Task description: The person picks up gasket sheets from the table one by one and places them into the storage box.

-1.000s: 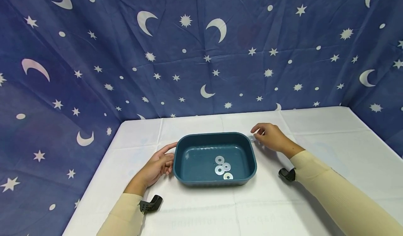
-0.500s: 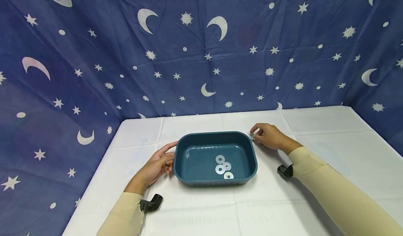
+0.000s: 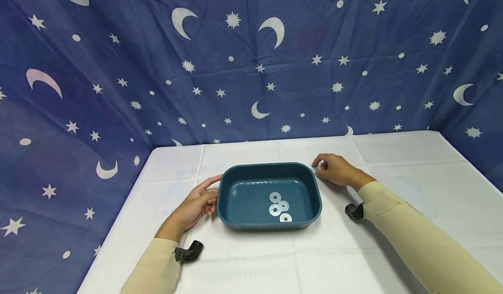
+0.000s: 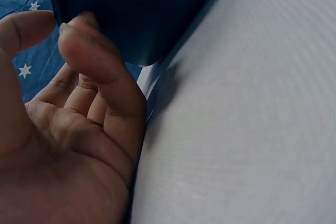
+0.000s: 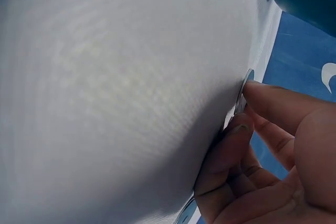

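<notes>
Two cream sleeves (image 3: 424, 237) reach in from the lower edge of the frame, a black wrist-worn device (image 3: 190, 252) at the left cuff and another black device (image 3: 354, 212) at the right. Beneath them spreads a white cloth (image 3: 334, 254), lightly creased, with faint reversed lettering (image 3: 243, 274) along the lower center.

At left of center, a person's left hand (image 3: 194, 209) rests beside a dark teal tray, fingers apart and loosely bent at its left wall. The tray (image 3: 247, 202) sits mid-frame, four flat rings (image 3: 271, 210) lying on its floor toward the lower right. Two of them touch or overlap.

Just past the tray's upper-right corner, the right hand (image 3: 335, 169) pinches another ring (image 5: 249, 75) between thumb and fingertip, low over the cloth; whether the ring touches the surface cannot be told.

Farther back, the cloth runs to a straight far edge. A blue curtain (image 3: 220, 115) printed with pale moons, stars and dots closes off the back, the left side and the right, its folds filling the upper frame.
</notes>
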Demonstrator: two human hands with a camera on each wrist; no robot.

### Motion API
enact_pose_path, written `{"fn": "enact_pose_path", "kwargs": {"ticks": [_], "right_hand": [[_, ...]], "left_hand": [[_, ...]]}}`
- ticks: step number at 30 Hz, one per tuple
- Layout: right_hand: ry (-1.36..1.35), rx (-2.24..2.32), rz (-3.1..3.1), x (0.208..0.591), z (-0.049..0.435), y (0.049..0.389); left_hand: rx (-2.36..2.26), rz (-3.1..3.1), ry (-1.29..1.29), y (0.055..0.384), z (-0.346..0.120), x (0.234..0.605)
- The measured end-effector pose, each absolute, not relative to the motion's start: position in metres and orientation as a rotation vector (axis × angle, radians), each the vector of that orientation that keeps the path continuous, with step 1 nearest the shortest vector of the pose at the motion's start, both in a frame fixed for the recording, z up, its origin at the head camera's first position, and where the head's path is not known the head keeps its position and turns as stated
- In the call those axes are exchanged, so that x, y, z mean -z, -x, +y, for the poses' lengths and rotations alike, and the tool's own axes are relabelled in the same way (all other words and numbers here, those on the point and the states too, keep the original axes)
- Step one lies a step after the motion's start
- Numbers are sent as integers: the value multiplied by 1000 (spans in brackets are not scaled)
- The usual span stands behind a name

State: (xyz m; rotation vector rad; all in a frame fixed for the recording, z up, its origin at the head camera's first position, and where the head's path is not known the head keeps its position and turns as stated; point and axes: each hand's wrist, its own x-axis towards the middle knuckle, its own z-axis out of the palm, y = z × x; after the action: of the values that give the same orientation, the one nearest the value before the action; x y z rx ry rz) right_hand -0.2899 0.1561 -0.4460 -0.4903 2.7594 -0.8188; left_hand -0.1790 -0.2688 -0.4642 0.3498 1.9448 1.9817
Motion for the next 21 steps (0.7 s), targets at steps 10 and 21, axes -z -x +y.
{"fn": "enact_pose_path", "kwargs": {"ticks": [10, 21], "right_hand": [[493, 815, 2743, 444, 154, 287], [499, 820, 2752, 444, 155, 287]], "left_hand": [[-1969, 1979, -315, 179, -268, 464], [-1976, 1995, -294, 180, -268, 466]]}}
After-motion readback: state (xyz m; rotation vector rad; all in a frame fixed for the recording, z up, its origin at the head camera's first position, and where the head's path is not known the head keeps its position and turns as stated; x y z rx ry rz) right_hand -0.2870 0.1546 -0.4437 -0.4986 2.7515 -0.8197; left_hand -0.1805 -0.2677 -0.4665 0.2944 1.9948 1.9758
